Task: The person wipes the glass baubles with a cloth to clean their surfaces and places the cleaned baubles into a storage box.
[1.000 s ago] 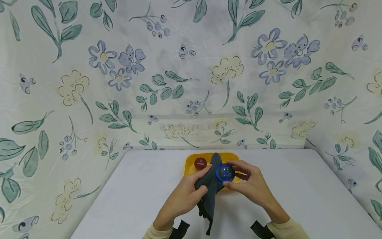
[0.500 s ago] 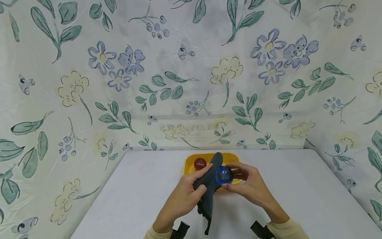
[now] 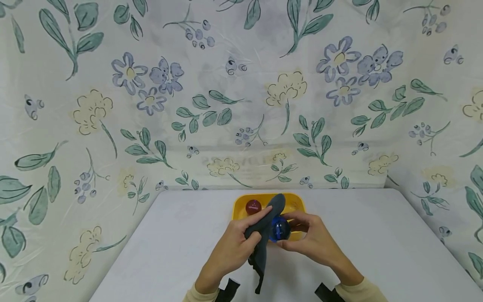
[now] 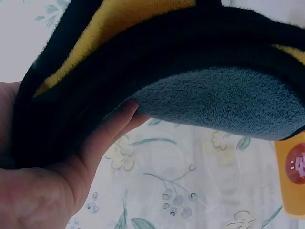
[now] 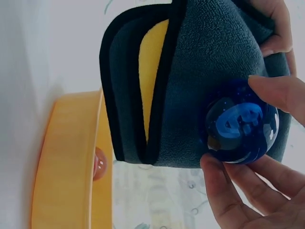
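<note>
A folded grey cloth [image 3: 266,222] with black edging hangs from my left hand [image 3: 235,247], gripped between thumb and fingers. Its yellow inner side [image 5: 151,76] shows between the folds in the right wrist view. My right hand [image 3: 317,239] holds a clear blue ball [image 5: 239,121] by thumb and fingertips, against the cloth's grey face. Both are above the front part of a yellow tray [image 3: 299,200]. In that tray, at the back left, lies a red ball [image 3: 253,206]. The left wrist view shows the cloth [image 4: 224,100] draped over the left fingers.
The tray stands on a white table [image 3: 181,235], near its back edge. Behind and beside the table hangs a floral sheet [image 3: 241,105]. Black straps [image 3: 227,290] show at both wrists.
The blue ball has turned in my right fingers and shifted a little left and toward me. The cloth's upper end leans further right. The red ball and tray stay put.
</note>
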`<act>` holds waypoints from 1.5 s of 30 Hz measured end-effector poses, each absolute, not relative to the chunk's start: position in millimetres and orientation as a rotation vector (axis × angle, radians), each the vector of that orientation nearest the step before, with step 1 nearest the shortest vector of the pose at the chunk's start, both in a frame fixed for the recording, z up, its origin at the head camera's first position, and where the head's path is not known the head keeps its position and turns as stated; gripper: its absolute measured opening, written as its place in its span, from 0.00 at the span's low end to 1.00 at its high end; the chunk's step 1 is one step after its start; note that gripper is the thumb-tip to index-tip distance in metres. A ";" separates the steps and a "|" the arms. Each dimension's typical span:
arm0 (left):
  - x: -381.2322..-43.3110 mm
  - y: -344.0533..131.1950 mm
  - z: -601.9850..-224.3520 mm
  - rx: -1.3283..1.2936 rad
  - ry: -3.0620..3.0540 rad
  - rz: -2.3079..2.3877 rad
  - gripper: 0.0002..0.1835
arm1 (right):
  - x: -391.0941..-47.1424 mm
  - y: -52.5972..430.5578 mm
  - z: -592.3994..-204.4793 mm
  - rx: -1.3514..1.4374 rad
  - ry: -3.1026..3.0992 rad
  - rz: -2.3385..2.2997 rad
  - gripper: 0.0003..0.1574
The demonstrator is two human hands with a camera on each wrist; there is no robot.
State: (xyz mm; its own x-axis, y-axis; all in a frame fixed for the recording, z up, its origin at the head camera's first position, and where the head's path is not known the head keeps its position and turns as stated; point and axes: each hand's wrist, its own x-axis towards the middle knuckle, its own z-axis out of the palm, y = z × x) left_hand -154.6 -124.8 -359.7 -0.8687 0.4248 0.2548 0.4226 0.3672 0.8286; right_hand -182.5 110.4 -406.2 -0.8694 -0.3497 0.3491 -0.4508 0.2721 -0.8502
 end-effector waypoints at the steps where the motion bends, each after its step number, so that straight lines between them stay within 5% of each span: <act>1: -154.6 -125.5 -359.9 0.810 2.599 1.566 0.32 | -181.5 109.8 -406.4 0.776 -2.425 1.679 0.32; 45: -157.4 -134.2 -361.6 0.749 2.545 1.615 0.31 | -164.7 92.2 -405.1 0.753 -2.034 1.660 0.35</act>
State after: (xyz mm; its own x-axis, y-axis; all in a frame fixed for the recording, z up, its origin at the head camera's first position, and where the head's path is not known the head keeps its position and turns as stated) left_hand -157.4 -134.2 -361.6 -0.8830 0.4137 0.2216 0.3768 0.3434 0.8603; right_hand -164.7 92.2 -405.1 -0.7714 -0.1511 0.6182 -0.6359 0.1459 -0.7579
